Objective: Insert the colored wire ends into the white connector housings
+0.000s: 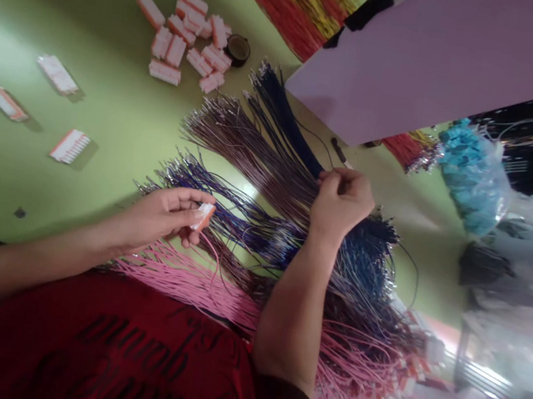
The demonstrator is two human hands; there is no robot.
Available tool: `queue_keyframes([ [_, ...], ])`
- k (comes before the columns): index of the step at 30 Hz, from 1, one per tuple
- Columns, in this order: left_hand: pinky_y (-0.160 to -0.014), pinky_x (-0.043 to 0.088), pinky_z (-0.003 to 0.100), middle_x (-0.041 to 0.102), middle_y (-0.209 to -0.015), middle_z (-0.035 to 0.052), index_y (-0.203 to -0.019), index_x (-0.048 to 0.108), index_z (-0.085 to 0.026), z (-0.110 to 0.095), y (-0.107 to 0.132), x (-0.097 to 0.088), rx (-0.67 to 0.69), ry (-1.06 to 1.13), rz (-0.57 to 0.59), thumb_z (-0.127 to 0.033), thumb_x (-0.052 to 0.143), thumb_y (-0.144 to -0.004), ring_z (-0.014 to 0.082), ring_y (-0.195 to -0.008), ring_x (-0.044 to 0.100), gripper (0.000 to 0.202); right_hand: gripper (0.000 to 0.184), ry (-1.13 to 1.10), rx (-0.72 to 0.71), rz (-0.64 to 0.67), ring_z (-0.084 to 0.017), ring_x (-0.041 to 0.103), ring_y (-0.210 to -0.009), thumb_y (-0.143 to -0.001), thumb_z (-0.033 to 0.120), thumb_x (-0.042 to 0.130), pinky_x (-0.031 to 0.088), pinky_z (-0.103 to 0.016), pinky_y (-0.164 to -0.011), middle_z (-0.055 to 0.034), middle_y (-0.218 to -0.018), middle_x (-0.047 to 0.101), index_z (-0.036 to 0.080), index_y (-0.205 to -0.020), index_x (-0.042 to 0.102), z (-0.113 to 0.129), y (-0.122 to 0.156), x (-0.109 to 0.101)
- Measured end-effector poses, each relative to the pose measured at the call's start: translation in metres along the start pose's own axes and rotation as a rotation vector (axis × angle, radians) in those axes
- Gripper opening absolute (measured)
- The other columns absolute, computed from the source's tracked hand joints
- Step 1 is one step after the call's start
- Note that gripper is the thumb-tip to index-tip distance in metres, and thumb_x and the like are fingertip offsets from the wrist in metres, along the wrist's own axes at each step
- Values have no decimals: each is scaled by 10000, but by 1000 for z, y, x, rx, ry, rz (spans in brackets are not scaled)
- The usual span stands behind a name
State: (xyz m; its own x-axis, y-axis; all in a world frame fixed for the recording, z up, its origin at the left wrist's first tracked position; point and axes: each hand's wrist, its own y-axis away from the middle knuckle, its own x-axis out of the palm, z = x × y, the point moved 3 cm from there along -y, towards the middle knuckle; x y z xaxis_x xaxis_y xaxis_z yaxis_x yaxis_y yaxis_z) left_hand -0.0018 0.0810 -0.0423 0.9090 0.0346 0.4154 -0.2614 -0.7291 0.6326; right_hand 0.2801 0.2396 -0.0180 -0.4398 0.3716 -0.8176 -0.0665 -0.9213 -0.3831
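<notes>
My left hand (160, 215) pinched white-and-orange connector (203, 216) between thumb and fingers, just above wire bundles, pink wire (218, 256) trailing from it. My right hand (344, 202) curled at end of dark blue wires (300, 143); couldn't tell if fingertips gripped one. Piled connectors (164, 72) lay farther off on green table (94, 199), tape roll (246, 55) beside them.

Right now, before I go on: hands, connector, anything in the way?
Left hand holding white-and-orange connector. Right hand at dark blue wires, grip unclear. Between hands, possibly in the way: blue-purple wires.
</notes>
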Motion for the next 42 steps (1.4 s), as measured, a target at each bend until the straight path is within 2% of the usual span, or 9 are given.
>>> queue_keyframes([
  [2,-526,363,276,755,-762,24,-1205,746,-171,0,0,0,1,-9,5,-536,982,-679,169,-593,682,682,256,65,38,37,-252,719,-885,-997,255,487,566,-422,-884,-89,-941,744,202,-1030,736,5,-6,5],
  [8,-536,405,274,748,-779,23,-1206,743,-170,-2,1,1,16,-6,4,-517,965,-713,173,-621,694,643,287,351,-10,377,-348,652,-1158,-859,108,536,491,-542,-1054,-176,-1130,747,175,-994,780,25,-21,38],
  [14,-562,435,280,737,-742,14,-1242,722,-166,-2,1,1,-5,-6,32,-486,944,-743,187,-631,702,633,279,252,10,218,-317,635,-1023,-895,151,494,500,-529,-998,-147,-1038,713,179,-1030,737,5,-29,28],
  [22,-558,396,277,730,-771,26,-1268,716,-161,0,2,1,6,-29,29,-492,913,-776,189,-643,692,625,224,407,-3,313,-346,639,-1142,-832,96,516,482,-583,-1054,-186,-1104,728,168,-897,718,10,-23,40],
  [30,-537,343,279,738,-783,37,-1281,704,-168,1,0,0,25,-46,47,-542,909,-766,193,-637,686,669,222,83,230,-164,-290,689,-899,-871,186,494,567,-493,-918,-61,-919,667,242,-1022,647,-8,-41,-16],
  [32,-541,349,277,738,-769,35,-1279,704,-168,0,1,0,20,-54,48,-542,914,-766,189,-631,680,669,249,95,178,-102,-282,696,-900,-886,198,520,574,-480,-914,-68,-937,684,226,-1082,671,4,-33,-16],
  [37,-538,363,276,741,-776,40,-1276,710,-171,0,0,-1,32,-55,38,-521,909,-782,190,-634,683,637,186,169,4,362,-290,719,-940,-847,206,611,573,-443,-899,-121,-1033,767,208,-952,765,37,-3,22],
  [39,-532,364,274,743,-788,44,-1265,717,-176,2,0,-1,40,-49,46,-508,902,-792,192,-637,691,607,194,171,19,342,-285,716,-920,-831,187,588,571,-429,-874,-114,-1009,779,214,-912,762,35,-3,23],
  [42,-523,352,266,744,-783,47,-1265,721,-175,4,-2,-2,49,-45,49,-504,893,-800,194,-636,696,595,162,48,57,152,-255,703,-834,-844,230,581,576,-411,-835,-70,-857,761,212,-884,737,24,-14,-2],
])
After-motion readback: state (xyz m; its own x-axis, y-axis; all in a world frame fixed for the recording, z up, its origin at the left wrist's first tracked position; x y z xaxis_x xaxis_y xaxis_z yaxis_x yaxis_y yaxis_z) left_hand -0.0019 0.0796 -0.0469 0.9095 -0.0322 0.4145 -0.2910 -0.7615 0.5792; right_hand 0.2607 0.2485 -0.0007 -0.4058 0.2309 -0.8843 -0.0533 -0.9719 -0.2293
